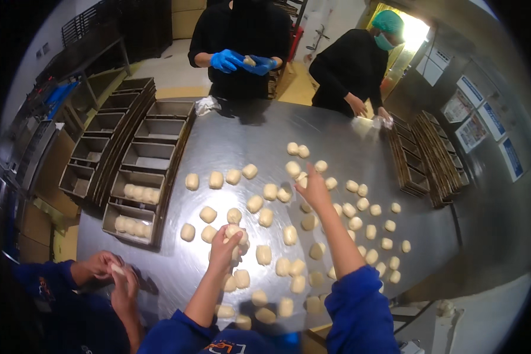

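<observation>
My left hand [222,248] is closed around pale dough pieces [236,234], held low over the steel table. My right hand [314,190] reaches farther out, its thumb and fingers around another small dough piece [301,179]. Right beside it sit a dough roll [292,169] and a pair of rolls [298,150] touching each other. Many more short, rounded dough rolls lie scattered around both hands, larger ones toward the left and smaller balls [371,232] toward the right. Part of the dough in my left hand is hidden by the fingers.
The steel table [159,274] carries joined loaf tins [153,147] at left, two compartments holding dough. More tins [410,159] stand at right. A co-worker's hands [115,277] work dough at lower left. Across stand a blue-gloved person [242,35] and another in a green cap [354,65].
</observation>
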Demonstrator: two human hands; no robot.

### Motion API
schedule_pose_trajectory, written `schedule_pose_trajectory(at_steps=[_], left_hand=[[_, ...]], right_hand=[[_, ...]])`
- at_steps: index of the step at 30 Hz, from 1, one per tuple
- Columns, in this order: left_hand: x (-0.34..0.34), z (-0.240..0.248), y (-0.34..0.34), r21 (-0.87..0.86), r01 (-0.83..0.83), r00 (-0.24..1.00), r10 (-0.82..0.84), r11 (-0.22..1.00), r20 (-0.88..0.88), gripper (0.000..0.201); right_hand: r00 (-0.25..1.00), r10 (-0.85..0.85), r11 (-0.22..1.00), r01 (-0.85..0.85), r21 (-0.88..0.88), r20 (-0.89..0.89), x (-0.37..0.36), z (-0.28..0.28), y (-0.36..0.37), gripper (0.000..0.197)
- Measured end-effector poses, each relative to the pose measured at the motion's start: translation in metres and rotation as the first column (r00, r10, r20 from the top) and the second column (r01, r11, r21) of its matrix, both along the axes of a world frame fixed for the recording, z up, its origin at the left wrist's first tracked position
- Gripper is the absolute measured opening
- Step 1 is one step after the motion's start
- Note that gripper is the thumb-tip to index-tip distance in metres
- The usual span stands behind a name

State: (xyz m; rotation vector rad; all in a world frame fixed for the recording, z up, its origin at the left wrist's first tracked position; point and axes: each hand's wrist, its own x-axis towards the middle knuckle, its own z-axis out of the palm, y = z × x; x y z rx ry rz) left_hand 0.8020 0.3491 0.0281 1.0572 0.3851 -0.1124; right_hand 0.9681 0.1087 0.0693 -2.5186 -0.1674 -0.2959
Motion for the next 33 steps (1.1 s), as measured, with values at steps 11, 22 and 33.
schedule_pose_trajectory(at_steps=[11,22,33], left_hand=[[0.061,0.033,0.026,-0.229,-0.085,0.980,0.123,0.970,0.155,0.033],[0.338,-0.037,0.055,0.680,0.348,0.929,-0.333,0.645,-0.160,0.067],[0.348,-0.024,0.049,0.705,-0.318,0.938,0.103,0.634,0.330,0.054]], right_hand=[[0.991,0.048,0.992,-0.061,0.110,0.121,0.074,-0.049,-0.009,0.055],[0.971,-0.230,0.857,0.231,0.460,-0.059,-0.255,-0.055,0.008,0.020],[0.802,-0.595,0.765,0.586,0.265,-0.056,-0.474,-0.046,-0.031,0.012]])
